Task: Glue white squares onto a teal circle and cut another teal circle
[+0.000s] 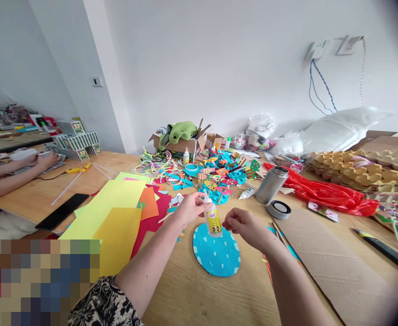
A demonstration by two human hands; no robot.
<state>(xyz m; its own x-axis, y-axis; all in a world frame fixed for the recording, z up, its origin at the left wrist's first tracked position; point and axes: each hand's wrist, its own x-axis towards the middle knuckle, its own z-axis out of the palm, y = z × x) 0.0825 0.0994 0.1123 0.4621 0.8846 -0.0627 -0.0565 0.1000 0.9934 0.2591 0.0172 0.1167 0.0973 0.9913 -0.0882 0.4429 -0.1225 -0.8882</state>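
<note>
My left hand [194, 208] grips a glue bottle [214, 222] near its neck, the clear body and yellow label hanging below the fingers. Just right of the bottle is my right hand [241, 225], its fingers curled together; whether something small is pinched in them I cannot make out. Under both hands a round blue disc [216, 258] with pale spots lies flat on the wooden table [185, 303]. The bottle hides part of the disc's upper edge.
Coloured paper sheets [117, 213] and a black phone [62, 212] lie to the left. Blue paper crafts [219, 172] crowd the back. A steel thermos [271, 185], its lid [279, 209] and cardboard [335, 258] stand or lie right. Another person's hands [46, 159] are at far left.
</note>
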